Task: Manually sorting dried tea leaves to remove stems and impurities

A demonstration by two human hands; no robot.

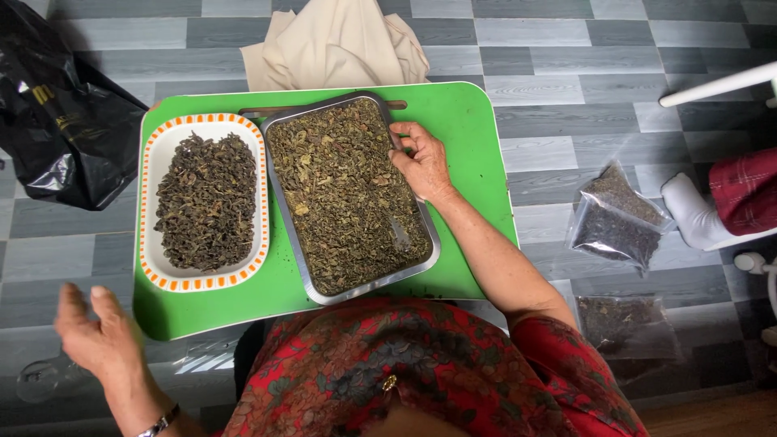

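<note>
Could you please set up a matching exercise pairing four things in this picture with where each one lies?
Things:
1. metal tray
2. white dish
3. beige cloth
4. black bag

Places:
A. on the floor, beyond the green table
B. on the table's left part
C. on the floor, left of the table
D. under the right hand

Pairs: 1-D, 2-B, 3-A, 4-C
</note>
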